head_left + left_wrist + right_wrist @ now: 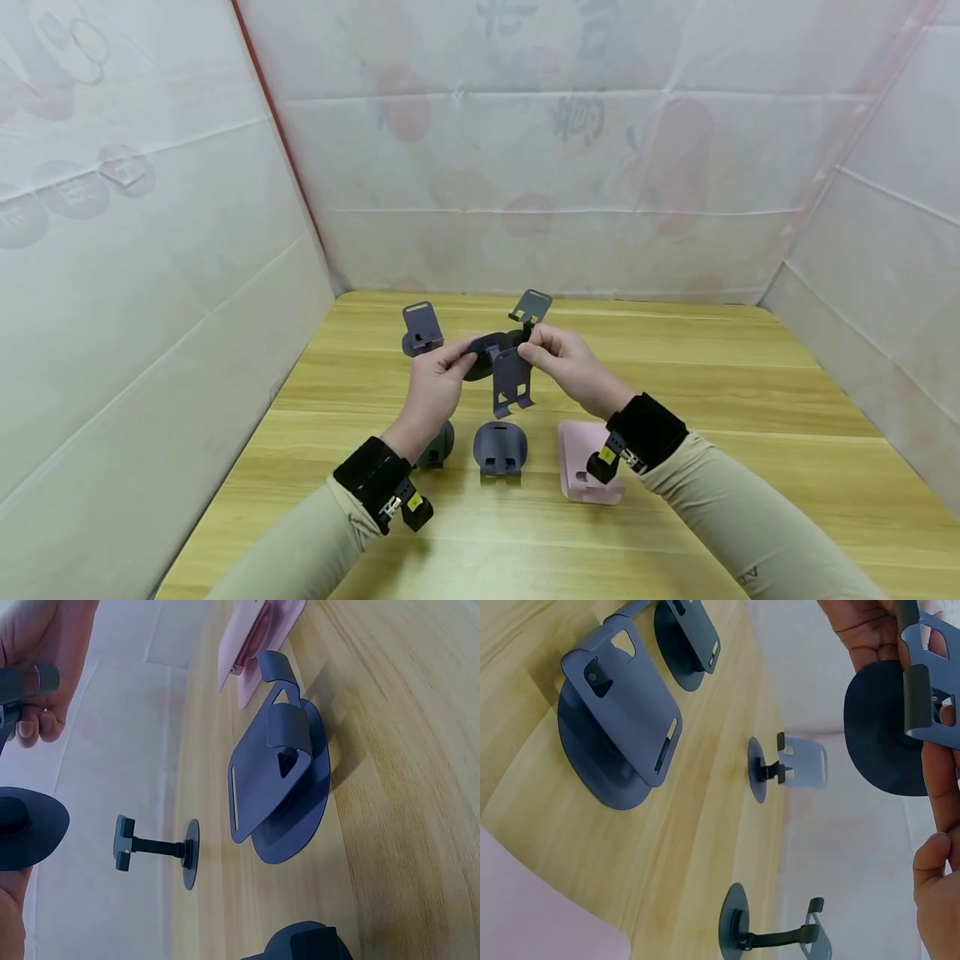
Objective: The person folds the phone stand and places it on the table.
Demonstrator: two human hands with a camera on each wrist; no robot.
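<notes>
No writing is legible on any stand. The left hand pinches the round dark-grey plastic base disc, held above the light wooden table. Attached beside it, the grey plastic cradle plate hangs with its long axis vertical, hooks pointing down, its upper end pinched by the right hand. A pink plastic stand lies flat below.

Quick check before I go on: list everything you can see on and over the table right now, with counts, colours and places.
Held phone stand: 1, dark grey, in the air between both hands.
Upright stands: 2, dark grey, at the back of the table.
Folded stands: 2, dark grey, near edge; one partly hidden behind the left wrist.
Pink stand: 1, flat, under the right wrist.
Table: 1, light wood.
Left hand: grips the round base.
Right hand: pinches the plate.
</notes>
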